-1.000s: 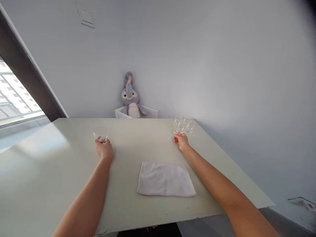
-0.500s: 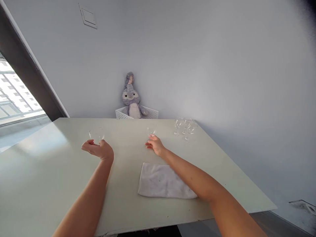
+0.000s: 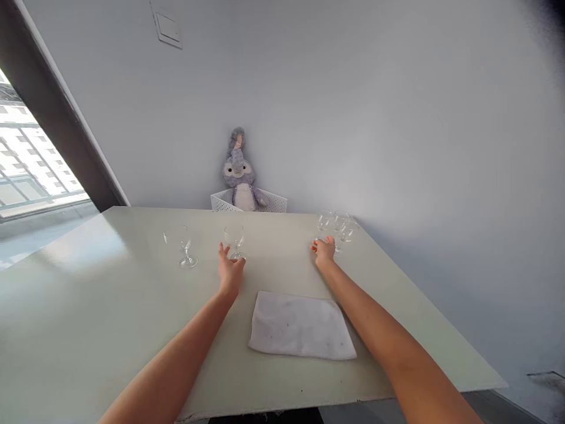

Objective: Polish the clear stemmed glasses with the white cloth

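Observation:
My left hand (image 3: pixel 230 274) is open, with thumb and fingers apart at the foot of a clear stemmed glass (image 3: pixel 233 237) standing upright. Left of it, another stemmed glass (image 3: pixel 188 260) stands untouched. My right hand (image 3: pixel 325 249) is at the front of a group of three similar glasses on the right, its fingers parted near the base of the leftmost one (image 3: pixel 325 221). That base is partly hidden by the fingers, and contact is hard to make out. Behind and to the right stand the other two glasses (image 3: pixel 347 231).
A folded white cloth (image 3: pixel 302 325) lies on the pale table (image 3: pixel 110 330) between my forearms. Beyond the far edge, a grey plush toy (image 3: pixel 239 172) sits in a white perforated basket (image 3: pixel 276 203) by the wall. A window (image 3: pixel 30 159) is at left.
My left hand has left the leftmost glass and moved right to the middle one. That middle glass now stands further left. My right hand has moved from it to the group on the right.

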The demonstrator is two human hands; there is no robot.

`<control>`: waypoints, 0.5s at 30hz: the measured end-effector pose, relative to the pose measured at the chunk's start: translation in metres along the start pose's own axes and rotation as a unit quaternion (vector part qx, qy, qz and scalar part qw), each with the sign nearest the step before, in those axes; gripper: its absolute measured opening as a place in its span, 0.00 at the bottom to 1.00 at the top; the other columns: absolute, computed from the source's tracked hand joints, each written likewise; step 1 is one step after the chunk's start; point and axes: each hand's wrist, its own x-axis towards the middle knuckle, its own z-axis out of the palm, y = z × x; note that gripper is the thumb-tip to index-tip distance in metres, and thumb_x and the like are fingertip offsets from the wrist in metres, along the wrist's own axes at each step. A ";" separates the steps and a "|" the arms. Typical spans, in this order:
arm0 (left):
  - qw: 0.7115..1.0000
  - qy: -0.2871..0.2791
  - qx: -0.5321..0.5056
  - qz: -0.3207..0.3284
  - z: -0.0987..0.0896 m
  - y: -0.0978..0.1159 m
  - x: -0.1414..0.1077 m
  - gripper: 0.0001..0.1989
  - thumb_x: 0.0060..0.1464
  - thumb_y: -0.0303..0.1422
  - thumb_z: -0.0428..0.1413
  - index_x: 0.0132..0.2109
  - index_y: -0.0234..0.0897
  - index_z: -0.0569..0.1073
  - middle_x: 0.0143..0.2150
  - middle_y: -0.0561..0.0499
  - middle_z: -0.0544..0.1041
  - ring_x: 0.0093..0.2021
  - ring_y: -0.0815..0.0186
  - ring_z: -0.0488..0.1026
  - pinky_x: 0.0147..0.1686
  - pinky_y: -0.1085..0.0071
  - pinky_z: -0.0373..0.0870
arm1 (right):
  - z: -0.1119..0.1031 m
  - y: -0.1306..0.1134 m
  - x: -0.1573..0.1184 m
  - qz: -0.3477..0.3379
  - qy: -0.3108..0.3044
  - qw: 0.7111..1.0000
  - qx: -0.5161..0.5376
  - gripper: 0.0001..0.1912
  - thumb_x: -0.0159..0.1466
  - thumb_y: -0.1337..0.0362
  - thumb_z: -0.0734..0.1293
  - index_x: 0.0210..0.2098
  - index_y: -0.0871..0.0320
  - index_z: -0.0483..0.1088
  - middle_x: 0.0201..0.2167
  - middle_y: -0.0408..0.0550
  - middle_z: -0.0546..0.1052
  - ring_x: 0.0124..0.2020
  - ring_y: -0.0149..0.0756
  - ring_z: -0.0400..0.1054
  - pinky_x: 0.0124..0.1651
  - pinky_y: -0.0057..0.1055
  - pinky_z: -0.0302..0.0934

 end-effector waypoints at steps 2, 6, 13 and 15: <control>0.999 -0.046 -0.023 -0.002 0.003 -0.008 0.006 0.39 0.43 0.29 0.54 0.61 0.49 0.46 0.57 0.45 0.61 0.28 0.74 0.67 0.26 0.75 0.64 | 0.000 -0.003 0.010 0.000 -0.021 1.000 0.010 0.35 0.46 0.73 0.60 0.53 0.47 0.52 0.45 0.43 0.65 0.26 0.22 0.66 0.26 0.21 0.63; 0.993 -0.065 -0.101 -0.016 0.006 -0.019 0.021 0.27 0.44 0.32 0.56 0.54 0.42 0.60 0.42 0.47 0.71 0.30 0.72 0.70 0.32 0.72 0.68 | 0.011 -0.002 0.015 0.001 -0.065 0.998 0.012 0.29 0.47 0.73 0.60 0.48 0.50 0.55 0.38 0.40 0.66 0.25 0.21 0.65 0.24 0.19 0.63; 0.992 0.012 -0.113 -0.053 0.001 -0.023 0.057 0.08 0.47 0.33 0.54 0.35 0.35 0.69 0.27 0.52 0.70 0.27 0.71 0.72 0.35 0.70 0.68 | 0.033 0.009 -0.014 0.019 -0.175 0.984 -0.040 0.11 0.51 0.68 0.64 0.35 0.58 0.62 0.24 0.37 0.65 0.18 0.22 0.61 0.20 0.20 0.60; 0.991 0.049 -0.109 -0.058 -0.003 -0.021 0.072 0.05 0.48 0.31 0.53 0.34 0.34 0.69 0.27 0.53 0.69 0.26 0.72 0.71 0.34 0.71 0.68 | 0.036 0.010 -0.030 0.030 -0.227 0.972 -0.053 0.08 0.52 0.66 0.64 0.33 0.59 0.63 0.24 0.39 0.66 0.18 0.23 0.62 0.20 0.22 0.61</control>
